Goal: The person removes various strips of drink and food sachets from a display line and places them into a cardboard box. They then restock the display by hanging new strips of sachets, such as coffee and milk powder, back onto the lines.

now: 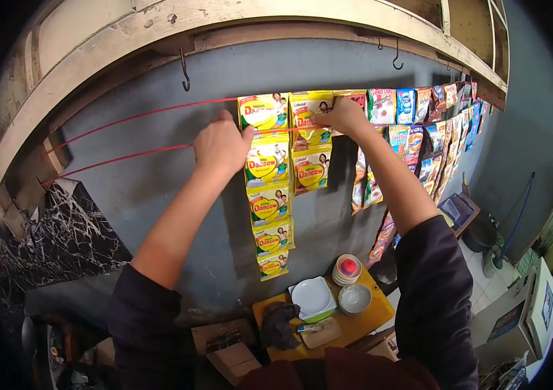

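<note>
A long strip of yellow Dancow milk powder sachets (266, 207) hangs over two stretched red cords, against a blue-grey wall. Beside it on the right is a shorter strip of yellow chocolate Dancow sachets (311, 172). My left hand (219, 148) is closed around the lower red cord (127, 158), its thumb close to the long strip's edge; most of its fingers are hidden. With fingers and thumb together, my right hand (348, 118) grips the upper part of the shorter strip. The upper red cord (140, 118) runs above both hands.
More strips of coffee and drink sachets (416, 140) hang to the right. Metal hooks (185, 71) hang from the wooden frame (257, 14) overhead. Below, a yellow table (370, 283) bears a white plate (313, 294), bowls (354, 299) and a dark cloth (279, 325).
</note>
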`<move>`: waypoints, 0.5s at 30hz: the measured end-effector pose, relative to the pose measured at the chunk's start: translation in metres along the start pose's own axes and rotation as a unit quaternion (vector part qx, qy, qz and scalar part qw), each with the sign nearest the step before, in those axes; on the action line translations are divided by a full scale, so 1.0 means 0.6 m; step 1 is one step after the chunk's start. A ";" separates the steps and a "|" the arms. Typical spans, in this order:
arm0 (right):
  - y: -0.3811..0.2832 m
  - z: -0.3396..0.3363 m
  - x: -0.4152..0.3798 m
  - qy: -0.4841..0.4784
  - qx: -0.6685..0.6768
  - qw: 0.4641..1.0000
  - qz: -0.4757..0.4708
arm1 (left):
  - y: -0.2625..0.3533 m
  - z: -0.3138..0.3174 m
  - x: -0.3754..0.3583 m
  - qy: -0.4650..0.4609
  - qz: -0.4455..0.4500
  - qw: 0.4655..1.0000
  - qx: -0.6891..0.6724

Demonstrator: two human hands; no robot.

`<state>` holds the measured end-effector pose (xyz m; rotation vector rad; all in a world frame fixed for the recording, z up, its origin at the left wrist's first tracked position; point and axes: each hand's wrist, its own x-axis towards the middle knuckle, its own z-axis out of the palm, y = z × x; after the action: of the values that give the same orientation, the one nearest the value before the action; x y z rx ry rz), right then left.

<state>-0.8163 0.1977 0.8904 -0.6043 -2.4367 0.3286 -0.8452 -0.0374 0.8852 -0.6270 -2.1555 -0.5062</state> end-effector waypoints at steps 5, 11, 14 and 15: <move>0.031 0.013 0.054 -0.054 0.106 0.986 -0.113 | -0.005 -0.021 0.054 -0.209 -0.046 0.976 -0.048; -0.009 -0.059 0.085 0.028 0.419 0.905 -0.072 | 0.025 -0.049 0.073 -0.134 -0.156 0.891 -0.405; -0.026 -0.047 0.117 0.107 0.377 0.919 -0.048 | 0.027 -0.058 0.104 -0.123 -0.246 0.802 -0.531; -0.034 -0.058 0.099 0.094 0.364 0.926 -0.036 | 0.032 -0.065 0.115 -0.111 -0.251 0.801 -0.532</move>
<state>-0.8446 0.2123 0.9549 -0.1987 -1.9387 1.0298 -0.8479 -0.0252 0.9656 -0.6830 -2.0892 -2.1048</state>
